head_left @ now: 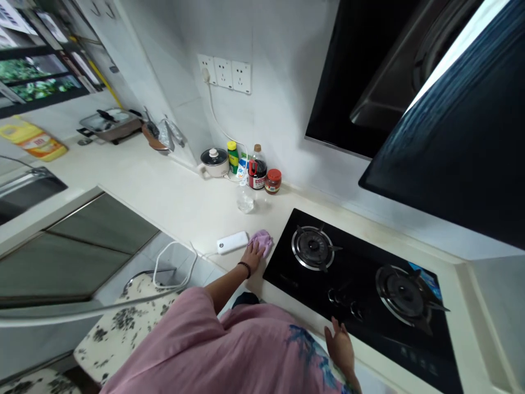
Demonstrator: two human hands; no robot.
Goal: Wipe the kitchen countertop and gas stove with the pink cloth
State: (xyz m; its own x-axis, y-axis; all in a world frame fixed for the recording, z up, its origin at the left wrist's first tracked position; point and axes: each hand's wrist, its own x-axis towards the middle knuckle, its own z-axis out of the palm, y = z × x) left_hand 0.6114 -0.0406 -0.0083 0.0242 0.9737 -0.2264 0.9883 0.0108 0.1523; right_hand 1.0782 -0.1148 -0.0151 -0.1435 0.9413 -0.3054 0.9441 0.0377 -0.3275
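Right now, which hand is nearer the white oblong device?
Left. The left hand rests on the purple cloth, beside the white oblong device; the right hand is farther off, by the front of the black hob.

I can read no words: the white lettering on the bottle's red label [257, 184], at twelve o'clock from my left fingers [256, 247], is too small, as are the yellow jug's label [39, 144] at ten and the blue sticker [430, 284] at three.
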